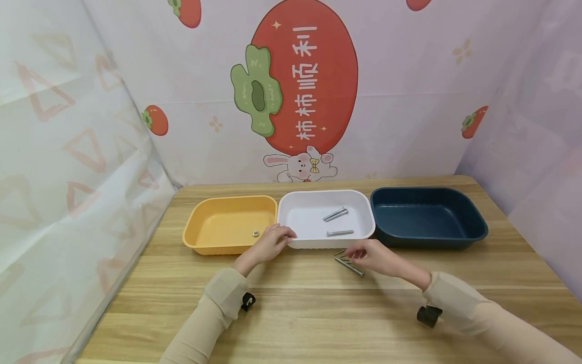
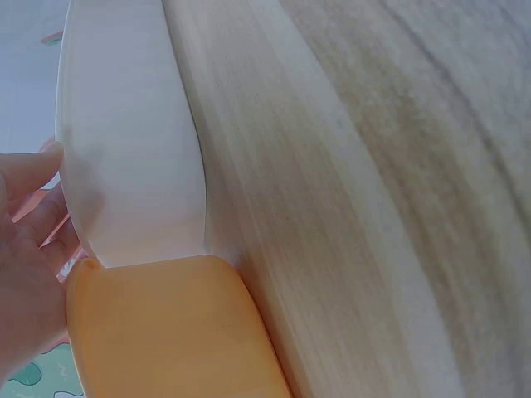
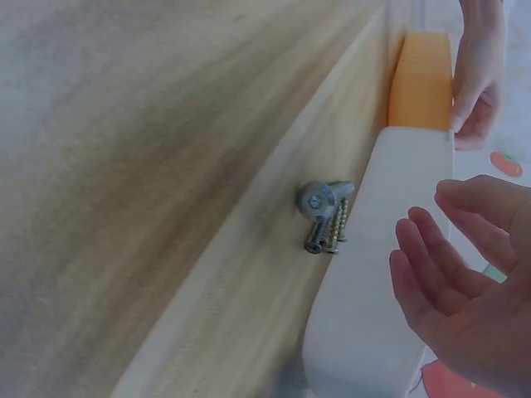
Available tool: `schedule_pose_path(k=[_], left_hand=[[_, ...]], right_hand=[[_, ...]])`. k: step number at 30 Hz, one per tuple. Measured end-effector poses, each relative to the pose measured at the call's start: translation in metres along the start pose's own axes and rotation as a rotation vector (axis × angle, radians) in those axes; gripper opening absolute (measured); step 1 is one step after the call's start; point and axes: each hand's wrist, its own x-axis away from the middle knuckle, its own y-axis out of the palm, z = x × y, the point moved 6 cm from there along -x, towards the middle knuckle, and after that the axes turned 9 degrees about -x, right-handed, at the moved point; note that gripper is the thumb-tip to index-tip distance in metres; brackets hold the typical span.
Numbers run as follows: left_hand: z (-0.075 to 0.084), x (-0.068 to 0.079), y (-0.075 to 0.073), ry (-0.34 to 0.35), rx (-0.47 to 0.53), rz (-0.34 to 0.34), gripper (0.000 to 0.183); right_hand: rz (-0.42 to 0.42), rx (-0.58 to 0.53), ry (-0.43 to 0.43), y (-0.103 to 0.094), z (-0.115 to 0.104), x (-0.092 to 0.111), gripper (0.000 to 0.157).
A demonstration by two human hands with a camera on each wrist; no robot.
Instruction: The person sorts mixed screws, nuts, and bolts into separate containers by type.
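My left hand point(image 1: 272, 242) reaches over the near right corner of the yellow tray point(image 1: 218, 250) and rests its fingertips on the rim of the white tray point(image 1: 327, 243). Its thumb point(image 2: 46, 162) lies along that rim in the left wrist view. My right hand point(image 1: 375, 257) hovers over the table just in front of the white tray, fingers loosely bent and nothing between them. Below it lie a long silver bolt point(image 1: 350, 267) with a socket head and several small screws point(image 3: 336, 232). Three more long bolts point(image 1: 340, 233) are inside the white tray.
A small nut point(image 1: 256, 233) sits in the yellow tray. To the right of the white tray stands a dark blue tray point(image 1: 427, 242); the trays form a row along the back of the wooden table point(image 1: 309, 318). A printed cloth point(image 1: 400, 126) hangs behind.
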Motion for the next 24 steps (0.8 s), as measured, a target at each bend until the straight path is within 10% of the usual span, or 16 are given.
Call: schedule_pose_path(k=[24], left_hand=[[0.0,0.001,-0.001,-0.006,-0.006,0.001,0.01]], right_hand=[[0.014,-0.015,0.099,0.011,0.017,0.01,0.02]])
